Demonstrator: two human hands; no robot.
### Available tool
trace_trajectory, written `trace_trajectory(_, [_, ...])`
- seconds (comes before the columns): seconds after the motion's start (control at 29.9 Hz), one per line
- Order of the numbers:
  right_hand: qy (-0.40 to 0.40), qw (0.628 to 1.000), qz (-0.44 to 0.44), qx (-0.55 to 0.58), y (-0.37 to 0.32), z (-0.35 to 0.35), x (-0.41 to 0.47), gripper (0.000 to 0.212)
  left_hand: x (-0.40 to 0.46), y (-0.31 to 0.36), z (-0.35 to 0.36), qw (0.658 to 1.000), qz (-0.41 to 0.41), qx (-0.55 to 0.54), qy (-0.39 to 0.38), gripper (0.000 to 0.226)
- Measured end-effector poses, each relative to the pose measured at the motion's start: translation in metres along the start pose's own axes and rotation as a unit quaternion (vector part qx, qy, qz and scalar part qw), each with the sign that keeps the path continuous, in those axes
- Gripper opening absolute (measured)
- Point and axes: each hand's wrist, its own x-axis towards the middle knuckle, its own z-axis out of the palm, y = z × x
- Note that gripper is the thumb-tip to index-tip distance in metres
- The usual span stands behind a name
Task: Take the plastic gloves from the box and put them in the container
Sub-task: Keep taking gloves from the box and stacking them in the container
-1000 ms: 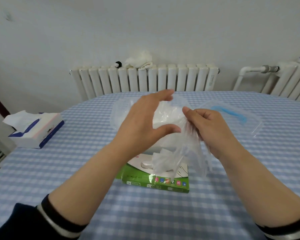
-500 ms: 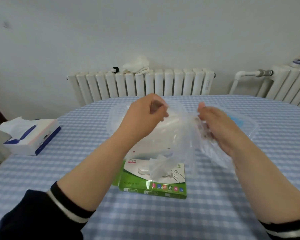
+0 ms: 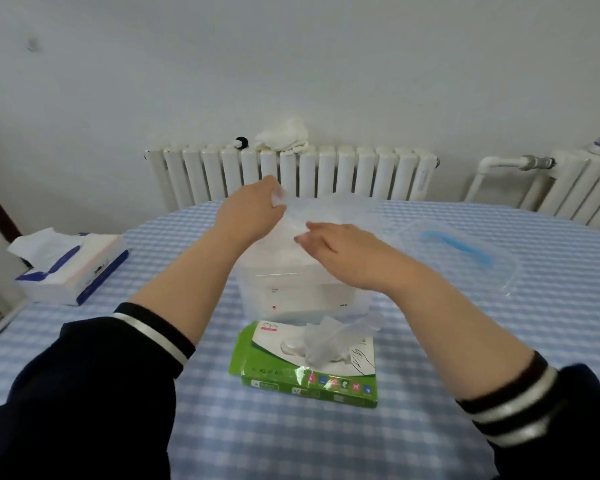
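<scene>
While the left hand pinches one edge of a clear plastic glove over the open container, the right hand rests on the film with fingers loosely bent — whether it grips is unclear. Best to press the glove flat and low (it is light and springy) before letting go. More gloves poke from the green box — just in front of the container.
</scene>
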Motion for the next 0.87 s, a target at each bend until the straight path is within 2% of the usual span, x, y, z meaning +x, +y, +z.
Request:
trace_trajectory(0.1, [-0.158, 0.986, 0.043, 0.033, -0.001, -0.005, 0.029, 0.066, 0.002, -0.013, -0.001, 0.999, -0.008, 0.043, -0.025, 0.046])
trace_trajectory(0.17, [-0.229, 0.968, 0.083, 0.061, -0.002, -0.009, 0.040, 0.071, 0.000, -0.020, 0.001, 0.997, 0.004, 0.078, -0.019, 0.058])
trace_trajectory(0.23, [-0.267, 0.954, 0.117, 0.075, -0.003, -0.008, 0.049, 0.074, -0.007, -0.023, -0.001, 0.994, 0.047, 0.098, 0.023, 0.053])
trace_trajectory(0.3, [-0.286, 0.945, 0.134, 0.088, 0.000, -0.004, 0.056, 0.077, -0.016, -0.017, -0.006, 0.992, 0.107, 0.052, 0.042, 0.030])
trace_trajectory(0.37, [-0.288, 0.942, 0.145, 0.094, 0.003, 0.003, 0.060, 0.077, -0.023, -0.007, -0.009, 0.990, 0.135, 0.016, -0.034, 0.014])
trace_trajectory(0.43, [-0.282, 0.948, 0.131, 0.070, 0.005, 0.007, 0.061, 0.073, -0.025, -0.001, -0.007, 0.979, 0.142, 0.070, -0.131, 0.016])
trace_trajectory(0.5, [-0.261, 0.955, 0.115, 0.080, 0.006, 0.007, 0.059, 0.063, -0.022, 0.000, -0.002, 0.959, 0.112, 0.157, -0.209, 0.034])
trace_trajectory(0.6, [-0.167, 0.965, 0.139, 0.147, 0.013, 0.000, 0.058, 0.053, -0.015, -0.001, 0.005, 0.929, 0.070, 0.238, -0.274, 0.050])
trace_trajectory(0.73, [-0.052, 0.979, 0.191, 0.055, 0.028, -0.007, 0.057, 0.062, -0.011, 0.001, 0.012, 0.921, 0.057, 0.253, -0.291, 0.055])
trace_trajectory(0.8, [-0.005, 0.984, 0.181, -0.001, 0.028, -0.010, 0.050, 0.054, -0.010, 0.002, 0.013, 0.923, 0.066, 0.253, -0.283, 0.057])
trace_trajectory(0.87, [0.098, 0.984, 0.148, -0.037, 0.026, -0.014, 0.040, 0.041, -0.011, 0.001, 0.012, 0.925, 0.080, 0.257, -0.266, 0.056])
